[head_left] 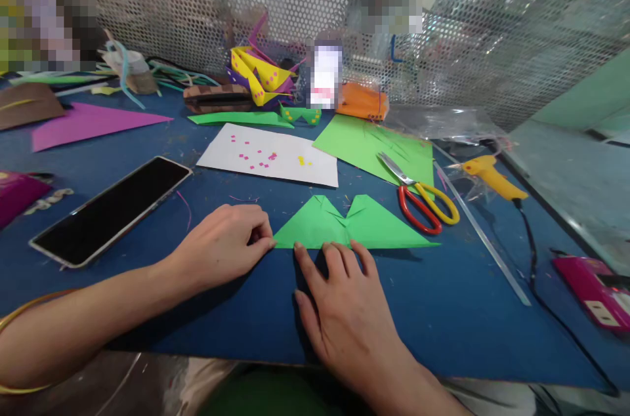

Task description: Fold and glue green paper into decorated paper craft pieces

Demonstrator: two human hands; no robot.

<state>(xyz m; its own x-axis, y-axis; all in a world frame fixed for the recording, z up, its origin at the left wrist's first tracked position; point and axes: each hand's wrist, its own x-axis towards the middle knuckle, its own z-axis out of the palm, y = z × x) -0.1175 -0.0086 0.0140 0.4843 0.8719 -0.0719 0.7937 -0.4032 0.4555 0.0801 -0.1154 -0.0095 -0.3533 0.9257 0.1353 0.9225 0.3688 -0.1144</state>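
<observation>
- The left hand lies knuckles up on the blue table, its forearm coming in from the lower left; its grip is closed, fingertips pinched on the left tip of the folded green paper.
- The right hand lies flat, palm down, fingers spread and pointing away from the body, their tips pressing the paper's near edge; its grip is apart and clasps nothing.
- The folded green paper lies flat at the middle of the table, just ahead of both hands, with a notch in its far edge.
- Behind it lie a white sheet and a green sheet; scissors rest just right of the fold, a phone to the left.
- The left thumb is hidden under the fingers.
- A bangle at the lower left is cut off by the frame edge.
</observation>
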